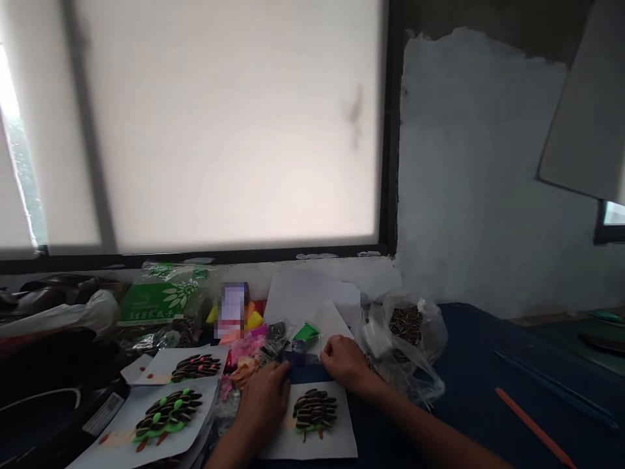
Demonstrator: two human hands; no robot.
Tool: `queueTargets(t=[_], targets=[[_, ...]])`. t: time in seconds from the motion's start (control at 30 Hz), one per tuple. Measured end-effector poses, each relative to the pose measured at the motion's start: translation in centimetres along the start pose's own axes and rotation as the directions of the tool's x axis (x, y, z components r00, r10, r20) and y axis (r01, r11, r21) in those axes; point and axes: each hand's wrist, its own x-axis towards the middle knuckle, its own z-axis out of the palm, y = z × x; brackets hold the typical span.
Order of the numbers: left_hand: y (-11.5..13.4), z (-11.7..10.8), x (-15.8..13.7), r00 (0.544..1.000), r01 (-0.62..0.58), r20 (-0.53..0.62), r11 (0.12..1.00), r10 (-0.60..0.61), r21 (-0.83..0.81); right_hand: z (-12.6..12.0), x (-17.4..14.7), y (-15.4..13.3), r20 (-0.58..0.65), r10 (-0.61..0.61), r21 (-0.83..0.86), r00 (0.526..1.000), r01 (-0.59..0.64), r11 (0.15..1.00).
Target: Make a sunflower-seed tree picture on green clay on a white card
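Note:
My left hand (263, 397) rests at the left edge of a white sheet (342, 443), beside several packets of coloured clay (251, 345). Its fingers bend downward and their tips are mostly hidden. On the sheet sits a hedgehog-like picture (315, 412) made of striped sunflower seeds over green clay, with small brown feet. Beyond the sheet's far edge, my right hand (346, 361) is closed, its fingers curled in; whatever they hold is hidden. Just left of it lie a green clay piece (306, 332) and clear wrapping.
Finished-looking seed pictures on paper (168, 417) are stacked at left. Behind them stands a green seed bag (156, 296). A clear plastic bag of sunflower seeds (406, 326) is right of my right hand. An orange stick (532, 426) lies on the dark blue table (469, 365).

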Motion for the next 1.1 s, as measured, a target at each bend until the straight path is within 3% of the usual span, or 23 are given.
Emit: queueTargets(t=[0.27, 0.47, 0.6, 1.1], targets=[[0.1, -0.4, -0.4, 1.0, 0.002, 0.015, 1.0, -0.001, -0.011, -0.5, -0.4, 0.9, -0.019, -0.007, -0.003, 1.0, 0.007, 1.0], [0.5, -1.0, -0.7, 1.0, 0.015, 0.009, 0.999, -0.015, -0.033, -1.7, -3.1, 1.3, 0.109, -0.152, 0.025, 0.982, 0.15, 0.988], [0.9, -1.2, -1.0, 1.0, 0.015, 0.004, 0.999, -0.015, -0.032, -2.3, -4.4, 1.0, 0.15, -0.164, 0.033, 0.975, 0.161, 0.986], [-0.3, -3.1, -0.5, 0.994, 0.043, 0.103, 0.991, -0.03, -0.128, -1.1, -4.2, 1.8, 0.074, -0.174, 0.152, 0.982, 0.162, 0.975]])
